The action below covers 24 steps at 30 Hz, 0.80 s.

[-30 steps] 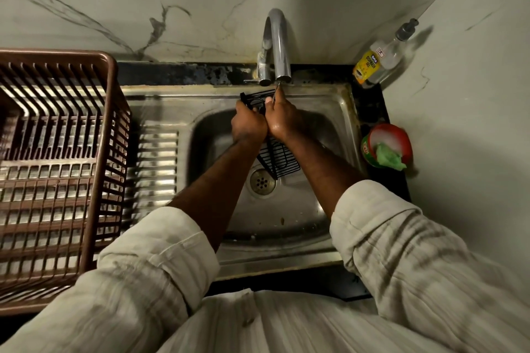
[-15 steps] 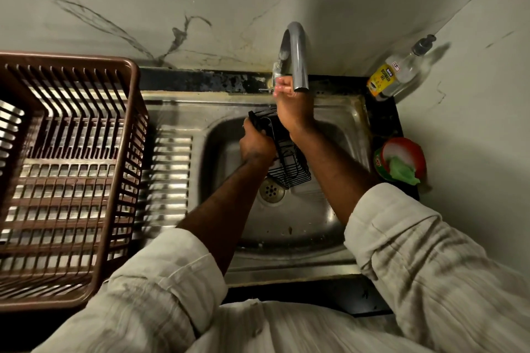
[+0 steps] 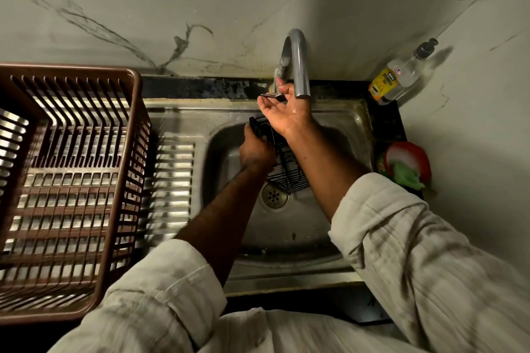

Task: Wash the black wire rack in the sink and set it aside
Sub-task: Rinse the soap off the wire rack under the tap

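The black rack hangs over the sink, long axis running far to near, its far end gripped in the left hand's curled fingers, while the right hand, just beyond, rests loosely straight fingers on the tap lever.

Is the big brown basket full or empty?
Empty. Only the ribbed steel drainboard shows through the brown dish basket's slats; nothing lies inside.
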### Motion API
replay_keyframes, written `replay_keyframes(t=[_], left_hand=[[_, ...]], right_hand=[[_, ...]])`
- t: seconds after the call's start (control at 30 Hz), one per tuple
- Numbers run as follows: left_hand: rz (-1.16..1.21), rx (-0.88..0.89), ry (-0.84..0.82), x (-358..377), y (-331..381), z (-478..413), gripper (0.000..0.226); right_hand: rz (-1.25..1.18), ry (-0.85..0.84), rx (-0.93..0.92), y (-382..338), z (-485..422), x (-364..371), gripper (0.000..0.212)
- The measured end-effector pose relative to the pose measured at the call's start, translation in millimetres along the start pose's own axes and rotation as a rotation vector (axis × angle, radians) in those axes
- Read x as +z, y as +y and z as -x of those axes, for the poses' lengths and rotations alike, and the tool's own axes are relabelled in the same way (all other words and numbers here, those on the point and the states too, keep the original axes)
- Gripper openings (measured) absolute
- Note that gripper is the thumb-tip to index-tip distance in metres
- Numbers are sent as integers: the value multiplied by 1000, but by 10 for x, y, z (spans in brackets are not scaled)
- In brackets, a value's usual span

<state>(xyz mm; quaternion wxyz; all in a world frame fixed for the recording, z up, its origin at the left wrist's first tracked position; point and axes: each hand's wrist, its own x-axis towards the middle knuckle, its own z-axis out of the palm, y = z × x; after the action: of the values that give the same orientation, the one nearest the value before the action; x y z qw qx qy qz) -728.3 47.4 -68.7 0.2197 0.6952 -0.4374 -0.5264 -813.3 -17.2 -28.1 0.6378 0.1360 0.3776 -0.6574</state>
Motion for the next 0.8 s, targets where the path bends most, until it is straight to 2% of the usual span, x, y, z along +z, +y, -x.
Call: replay_keyframes(t=[0.07, 0.17, 0.2, 0.27, 0.3, 0.33, 0.4, 0.43, 0.47, 0.57, 0.67, 0.8], left_hand=[[19, -15, 5, 4, -13, -3, 47], [56, -43, 17, -7, -15, -10, 46], [73, -49, 19, -10, -16, -14, 45], [106, -66, 19, -14, -14, -17, 43], [120, -75, 16, -21, -14, -11, 42], [135, -82, 14, -27, -17, -8, 42], [162, -88, 13, -37, -14, 5, 41], [174, -89, 15, -38, -6, 16, 40], [184, -87, 19, -43, 4, 29, 40], [194, -80, 32, -54, 35, 71, 39], [208, -81, 33, -66, 33, 129, 34], [231, -86, 13, -130, 25, 292, 34]], right_hand=[[-45, 20, -14, -48, 22, -2, 32], [-125, 37, -66, -134, 125, 68, 24], [-158, 23, -80, -169, 138, 81, 30], [-193, -8, -105, -227, 154, 92, 63], [-182, -8, -112, -233, 172, 100, 72], [-181, -11, -112, -225, 165, 94, 71], [-95, -1, -121, -198, 203, 77, 38], [14, 16, -131, -207, 212, 33, 24], [177, 19, -148, -227, 212, -20, 21], [825, 147, -237, -327, 134, -327, 22], [1424, 231, -396, -472, 201, -644, 13], [1846, 271, -487, -657, 524, -801, 14]])
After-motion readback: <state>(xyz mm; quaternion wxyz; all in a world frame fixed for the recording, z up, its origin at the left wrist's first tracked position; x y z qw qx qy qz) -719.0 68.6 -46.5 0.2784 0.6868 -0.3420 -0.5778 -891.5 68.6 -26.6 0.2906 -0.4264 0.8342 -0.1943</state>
